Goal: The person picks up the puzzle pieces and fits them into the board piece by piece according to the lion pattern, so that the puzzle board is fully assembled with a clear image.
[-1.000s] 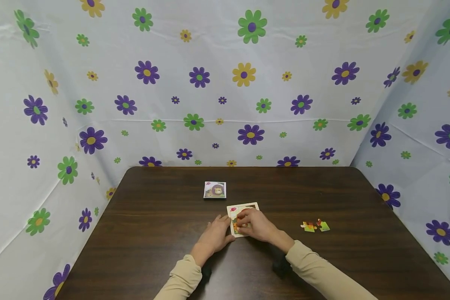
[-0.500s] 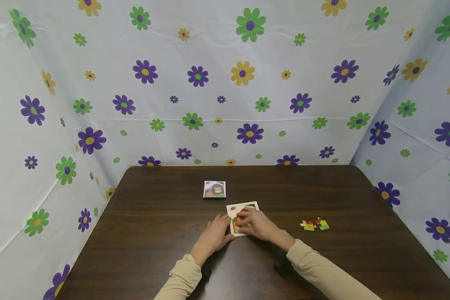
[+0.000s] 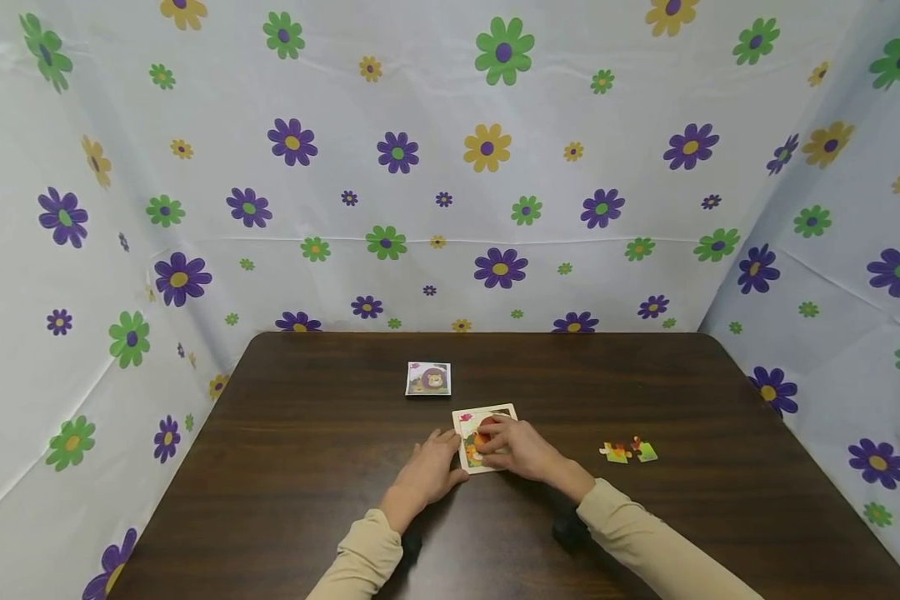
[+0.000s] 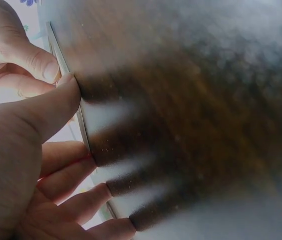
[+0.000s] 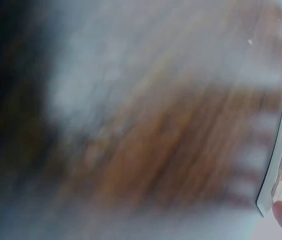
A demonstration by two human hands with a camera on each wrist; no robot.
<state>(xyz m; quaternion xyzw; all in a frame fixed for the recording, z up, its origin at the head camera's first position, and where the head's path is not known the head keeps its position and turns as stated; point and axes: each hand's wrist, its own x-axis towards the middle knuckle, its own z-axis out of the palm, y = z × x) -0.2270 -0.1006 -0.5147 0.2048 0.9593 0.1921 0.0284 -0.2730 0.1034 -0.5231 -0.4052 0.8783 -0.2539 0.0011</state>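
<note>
In the head view a small jigsaw puzzle board with a pale frame and an orange animal picture lies on the table. My left hand rests along its left edge; in the left wrist view the thumb touches the board's edge and the fingertips reach the table. Over the picture, my right hand has its fingers bent down, with the thumb lower and apart from them. Orange picture shows between them; I cannot tell whether a piece is pinched there. The hand covers the board's right part.
Two loose puzzle pieces lie on the table to the right. A square lion picture card sits behind the board. Flower-printed cloth hangs around the back and sides.
The right hand has shifted slightly right over the board, showing more of the orange picture. The left hand stays at the board's left edge.
</note>
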